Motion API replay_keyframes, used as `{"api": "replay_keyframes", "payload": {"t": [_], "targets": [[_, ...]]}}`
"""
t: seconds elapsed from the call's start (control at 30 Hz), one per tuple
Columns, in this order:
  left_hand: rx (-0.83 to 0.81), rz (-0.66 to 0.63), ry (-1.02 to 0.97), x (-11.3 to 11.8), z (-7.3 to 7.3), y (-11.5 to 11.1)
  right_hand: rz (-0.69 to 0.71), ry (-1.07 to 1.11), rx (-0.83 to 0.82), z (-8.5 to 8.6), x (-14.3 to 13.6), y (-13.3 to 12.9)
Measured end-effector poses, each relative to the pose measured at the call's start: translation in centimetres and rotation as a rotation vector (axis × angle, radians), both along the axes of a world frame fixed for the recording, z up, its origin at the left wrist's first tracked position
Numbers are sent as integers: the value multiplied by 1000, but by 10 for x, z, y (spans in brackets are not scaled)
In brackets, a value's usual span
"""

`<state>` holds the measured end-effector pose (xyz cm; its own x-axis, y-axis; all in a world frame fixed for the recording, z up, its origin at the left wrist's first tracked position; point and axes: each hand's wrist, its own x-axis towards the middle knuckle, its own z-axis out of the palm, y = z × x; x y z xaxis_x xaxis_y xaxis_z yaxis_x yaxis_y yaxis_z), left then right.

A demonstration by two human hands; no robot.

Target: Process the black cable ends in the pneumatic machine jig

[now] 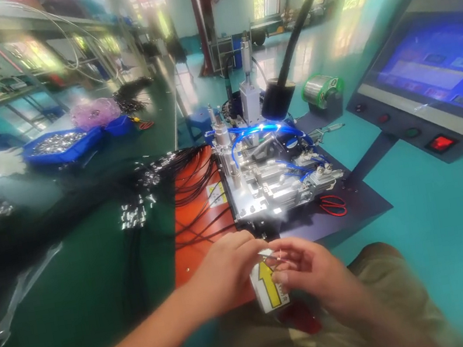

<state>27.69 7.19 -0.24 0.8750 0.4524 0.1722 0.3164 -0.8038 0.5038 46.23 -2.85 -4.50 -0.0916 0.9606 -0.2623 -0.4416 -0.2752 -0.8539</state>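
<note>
Close together at the front edge of the metal machine (272, 178) are my left hand (231, 265) and my right hand (304, 265). The fingers of both hands are bent and meet around something small and thin, too small to name. A white label with a yellow arrow (269, 287) shows just below and between them. Left of the machine, black cables (200, 226) run across an orange plate (186, 205).
Bundles of black cable (126, 179) cover the green table at left, with a blue tray of metal parts (61, 147) behind. Red-handled scissors (333, 205) lie right of the machine. A solder spool (321, 91) and a screen (440, 67) stand further right.
</note>
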Motion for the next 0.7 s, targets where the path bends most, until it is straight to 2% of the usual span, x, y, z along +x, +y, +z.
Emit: {"api": "replay_keyframes", "payload": {"t": [0.2, 0.37, 0.7], "targets": [[-39, 95, -121, 1, -24, -6, -81, -252, 11, -6, 7, 3], [-46, 185, -164, -1, -42, -8, -76, -419, -15, -8, 10, 3], [-55, 250, -271, -2, -51, -10, -139, -390, 5, -8, -5, 14]]}}
